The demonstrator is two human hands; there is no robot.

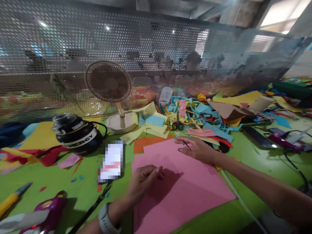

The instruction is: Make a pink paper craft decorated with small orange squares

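Pink paper sheets (170,195) lie on the green table, with orange paper (141,144) showing behind them. Over the left part of the pink paper is my left hand (146,178), its fingers curled together; whether anything is between them is hidden. My right hand (195,149) rests at the far right edge of the pink paper, closed on a thin dark stick-like tool (186,145). A phone (112,162) with a lit, pixelated screen lies left of the paper, its strap running toward me.
Behind the paper stand a fan (120,123), a black round jug (78,135) and scissors (177,125) among paper scraps (202,113). A yellow-handled knife (11,201) and purple glue gun (48,211) lie left. Another phone (259,138) and purple glue gun (287,142) are right.
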